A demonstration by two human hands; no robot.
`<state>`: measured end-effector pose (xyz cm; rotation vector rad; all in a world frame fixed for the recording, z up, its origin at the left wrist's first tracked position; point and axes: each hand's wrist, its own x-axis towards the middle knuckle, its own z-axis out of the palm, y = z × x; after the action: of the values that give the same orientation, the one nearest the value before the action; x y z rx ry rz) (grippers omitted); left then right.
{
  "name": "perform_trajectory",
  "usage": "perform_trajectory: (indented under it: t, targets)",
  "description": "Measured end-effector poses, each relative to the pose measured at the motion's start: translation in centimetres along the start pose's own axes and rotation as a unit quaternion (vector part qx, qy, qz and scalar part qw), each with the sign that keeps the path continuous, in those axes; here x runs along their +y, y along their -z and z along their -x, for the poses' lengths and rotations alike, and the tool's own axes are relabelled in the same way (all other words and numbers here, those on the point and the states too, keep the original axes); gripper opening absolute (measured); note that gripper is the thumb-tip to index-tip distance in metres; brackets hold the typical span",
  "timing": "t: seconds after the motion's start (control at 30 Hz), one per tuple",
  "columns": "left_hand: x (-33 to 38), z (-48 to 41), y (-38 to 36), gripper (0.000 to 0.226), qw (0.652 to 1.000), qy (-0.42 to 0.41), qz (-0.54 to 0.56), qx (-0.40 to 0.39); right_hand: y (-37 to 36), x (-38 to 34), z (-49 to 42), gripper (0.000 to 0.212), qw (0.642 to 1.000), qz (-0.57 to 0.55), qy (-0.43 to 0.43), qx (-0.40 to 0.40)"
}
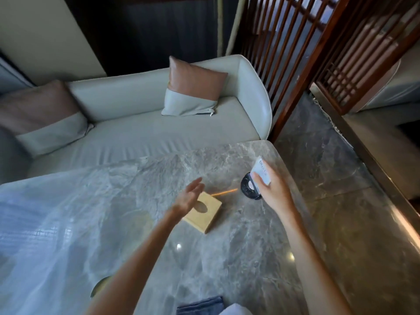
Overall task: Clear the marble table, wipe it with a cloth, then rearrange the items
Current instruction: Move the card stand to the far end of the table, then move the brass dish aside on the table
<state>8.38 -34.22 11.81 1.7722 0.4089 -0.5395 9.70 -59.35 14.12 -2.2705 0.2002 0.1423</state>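
The grey marble table (pixel 227 258) fills the lower half of the view. A tan tissue box (pixel 204 212) with an oval opening lies flat near its middle. My left hand (pixel 189 196) hovers open just above the box's far-left corner. My right hand (pixel 272 189) holds a small white card or packet (pixel 261 170) above a black round tray (pixel 248 187) near the table's right edge. A thin orange stick (pixel 225 192) lies between box and tray. A blue cloth (pixel 200 305) lies at the near edge.
A pale grey sofa (pixel 141 133) with two brown-and-grey cushions (pixel 193 87) stands behind the table. A dark wooden lattice screen (pixel 318 53) rises at the right, beside polished stone floor (pixel 329 155). A round object (pixel 100 286) sits at the table's lower left.
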Motion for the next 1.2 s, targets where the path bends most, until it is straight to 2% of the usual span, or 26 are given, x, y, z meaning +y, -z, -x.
perform_trajectory:
  t: [0.1, 0.17, 0.23, 0.33, 0.43, 0.53, 0.73, 0.97, 1.2]
  targets:
    - [-5.0, 5.6, 5.9, 0.057, 0.998, 0.008, -0.064, -0.017, -3.9, -1.0, 6.9, 0.065, 0.996, -0.051, 0.001, -0.074]
    - [-9.6, 8.9, 9.4, 0.077, 0.989, 0.02, -0.148, 0.019, -6.8, -1.3, 11.8, 0.066, 0.993, -0.048, -0.001, -0.109]
    - [-14.9, 11.9, 12.3, 0.071, 0.963, 0.045, -0.256, 0.069, -10.1, -1.5, 16.4, 0.062, 0.987, -0.026, -0.021, -0.156]
    - [-21.1, 17.5, 15.9, 0.062, 0.94, 0.081, -0.315, 0.105, -14.8, -1.7, 22.7, 0.061, 0.971, 0.004, -0.049, -0.232]
    - [-25.9, 22.5, 18.4, 0.061, 0.936, 0.106, -0.318, 0.111, -18.9, -2.3, 27.1, 0.061, 0.954, 0.019, -0.059, -0.294]
    - [-29.0, 25.2, 20.1, 0.061, 0.935, 0.136, -0.31, 0.109, -21.6, -4.0, 29.2, 0.061, 0.947, 0.029, -0.08, -0.311]
    - [-31.8, 26.5, 22.2, 0.064, 0.944, 0.138, -0.279, 0.112, -25.5, -6.4, 29.7, 0.07, 0.922, 0.07, -0.054, -0.377]
    - [-32.0, 25.6, 24.1, 0.062, 0.965, 0.115, -0.206, 0.116, -27.9, -8.5, 28.3, 0.07, 0.918, 0.083, -0.05, -0.385]
    - [-31.1, 20.5, 23.6, 0.045, 0.973, 0.153, -0.123, 0.124, -34.4, -9.9, 26.4, 0.071, 0.909, 0.08, -0.136, -0.385]
